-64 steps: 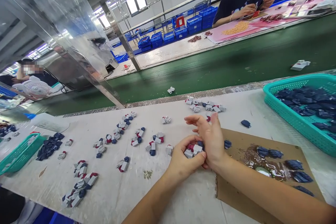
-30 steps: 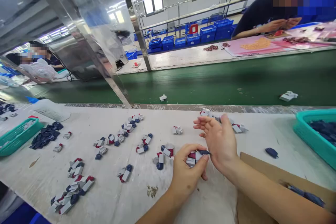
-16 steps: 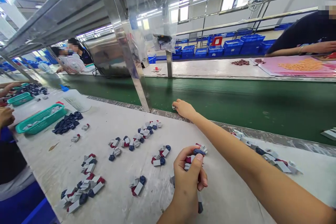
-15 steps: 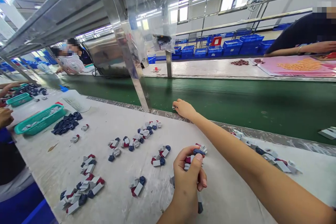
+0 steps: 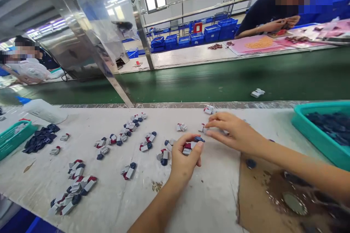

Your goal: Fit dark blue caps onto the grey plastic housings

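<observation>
My left hand point(image 5: 183, 160) is closed round a small cluster of white, red and navy parts point(image 5: 191, 144), held just above the white table point(image 5: 115, 200). My right hand point(image 5: 235, 133) reaches left, low over the table, with its fingertips drawn together on a small white part point(image 5: 201, 128). Several more white, red and navy parts point(image 5: 128, 131) lie scattered in little groups to the left of both hands. Another heap point(image 5: 73, 189) lies near the table's front edge.
A teal basket point(image 5: 303, 127) of navy parts stands at the right, and another teal basket point(image 5: 11, 138) with a navy pile point(image 5: 39, 138) at the left. Stained cardboard point(image 5: 262, 196) lies under my right forearm. A green belt point(image 5: 191, 83) carries a white part point(image 5: 257, 93). A person point(image 5: 262, 11) works across it.
My right hand has come back from the belt's edge to the table beside my left hand. The left hand keeps its cluster. The view has swung back to the right.
</observation>
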{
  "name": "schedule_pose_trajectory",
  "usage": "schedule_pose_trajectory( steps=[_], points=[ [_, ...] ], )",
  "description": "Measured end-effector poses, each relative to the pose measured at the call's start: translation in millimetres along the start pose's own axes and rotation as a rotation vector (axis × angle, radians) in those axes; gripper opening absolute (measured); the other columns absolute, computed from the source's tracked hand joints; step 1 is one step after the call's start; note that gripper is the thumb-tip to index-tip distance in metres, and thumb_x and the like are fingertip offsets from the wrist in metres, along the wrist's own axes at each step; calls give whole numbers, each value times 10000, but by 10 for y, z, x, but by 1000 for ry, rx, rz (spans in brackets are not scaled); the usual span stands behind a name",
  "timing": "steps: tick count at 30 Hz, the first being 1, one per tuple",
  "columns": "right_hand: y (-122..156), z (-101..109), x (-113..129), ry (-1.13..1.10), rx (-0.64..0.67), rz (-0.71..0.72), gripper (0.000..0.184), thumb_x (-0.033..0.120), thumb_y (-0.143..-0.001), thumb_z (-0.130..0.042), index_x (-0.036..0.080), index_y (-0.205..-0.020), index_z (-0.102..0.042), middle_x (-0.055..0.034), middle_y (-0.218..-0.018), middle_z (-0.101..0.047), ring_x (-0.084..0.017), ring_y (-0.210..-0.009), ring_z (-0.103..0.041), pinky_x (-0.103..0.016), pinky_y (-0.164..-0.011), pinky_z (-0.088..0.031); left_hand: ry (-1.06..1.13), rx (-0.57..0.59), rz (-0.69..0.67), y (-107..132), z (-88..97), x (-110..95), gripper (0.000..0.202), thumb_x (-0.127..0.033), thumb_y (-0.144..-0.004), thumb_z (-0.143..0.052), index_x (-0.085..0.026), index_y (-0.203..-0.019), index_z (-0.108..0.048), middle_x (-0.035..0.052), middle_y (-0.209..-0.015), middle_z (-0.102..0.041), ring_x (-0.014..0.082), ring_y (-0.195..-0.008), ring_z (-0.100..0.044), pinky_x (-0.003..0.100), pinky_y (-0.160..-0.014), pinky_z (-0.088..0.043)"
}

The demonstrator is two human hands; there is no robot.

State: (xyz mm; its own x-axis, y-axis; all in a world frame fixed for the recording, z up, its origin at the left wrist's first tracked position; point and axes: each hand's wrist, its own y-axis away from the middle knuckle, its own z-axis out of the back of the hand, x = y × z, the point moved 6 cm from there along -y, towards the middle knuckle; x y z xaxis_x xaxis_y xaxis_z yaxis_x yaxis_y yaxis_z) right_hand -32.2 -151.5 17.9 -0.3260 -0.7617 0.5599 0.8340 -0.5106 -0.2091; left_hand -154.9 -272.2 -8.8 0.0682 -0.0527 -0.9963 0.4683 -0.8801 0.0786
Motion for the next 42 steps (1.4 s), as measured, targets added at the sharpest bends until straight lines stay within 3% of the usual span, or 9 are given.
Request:
schedule_pose_trajectory(
  steps=[5,9,16,18,22,32,37,40,42],
  points=[
    [232,70,355,-199,211,-127,239,401,-859,-620,199,-895,-742,-17,-733,-749,-163,-652,-675,-258,-609,-496,-211,152,-222,127,-178,-105,183,-220,-686,-729,-215,-869,-725,32,-855,-742,195,-764,-665,314,-725,-512],
    [550,43,363,-220,240,-267,186,200,-783,-553,179,-869,-717,-4,-669,-732,-151,-596,-667,-227,-537,-461,-305,347,-188,305,-397,-31,274,-236,-720,-723,-214,-978,-632,43,-936,-733,198,-800,-658,329,-759,-496],
    [1508,209,-3,-121,-20,-465,244,387,-880,-493,240,-923,-683,-29,-759,-721,-174,-565,-645,-268,-523,-485,67,466,493,432,-494,142,404,-273,-603,-609,-227,-985,-485,-38,-787,-568,82,-538,-420,187,-427,-202],
    [1803,224,-133,-31,-102,-517,248,417,-907,-499,265,-971,-684,-8,-710,-699,-161,-464,-572,-274,-464,-460,104,489,553,458,-509,125,435,-228,-592,-604,-218,-1011,-489,-70,-656,-547,78,-514,-377,176,-419,-180],
    [2148,172,-222,123,-189,-440,307,415,-960,-510,316,-1158,-723,-12,-909,-786,-161,-493,-608,-283,-475,-512,118,483,456,469,-536,110,403,-351,-710,-727,-179,-1029,-551,-38,-639,-618,79,-475,-455,194,-407,-260],
    [2166,232,30,274,-402,-147,294,450,-1028,-499,286,-955,-732,-9,-956,-801,-192,-771,-779,-262,-658,-643,18,340,159,345,-422,134,374,-439,-714,-857,-194,-980,-758,-11,-794,-638,50,-463,-475,221,-421,-282],
    [2256,29,-72,219,-353,-222,250,344,-1007,-515,279,-992,-756,-57,-1020,-787,-243,-895,-779,-338,-794,-659,-72,332,11,342,-402,65,247,-308,-787,-799,-256,-1028,-792,34,-986,-665,72,-552,-508,227,-424,-313],
    [2298,-7,-128,194,-332,-278,281,319,-993,-503,289,-969,-781,-70,-1017,-791,-266,-885,-779,-365,-807,-662,-12,377,31,357,-436,66,248,-376,-826,-772,-228,-1018,-722,89,-1203,-674,93,-610,-631,210,-424,-342],
    [2307,-9,-155,161,-316,-281,294,338,-987,-504,297,-954,-793,-68,-993,-796,-280,-894,-777,-380,-821,-660,59,451,102,385,-483,96,326,-483,-843,-748,-211,-978,-630,89,-1092,-720,102,-560,-650,196,-409,-334]
  ],
)
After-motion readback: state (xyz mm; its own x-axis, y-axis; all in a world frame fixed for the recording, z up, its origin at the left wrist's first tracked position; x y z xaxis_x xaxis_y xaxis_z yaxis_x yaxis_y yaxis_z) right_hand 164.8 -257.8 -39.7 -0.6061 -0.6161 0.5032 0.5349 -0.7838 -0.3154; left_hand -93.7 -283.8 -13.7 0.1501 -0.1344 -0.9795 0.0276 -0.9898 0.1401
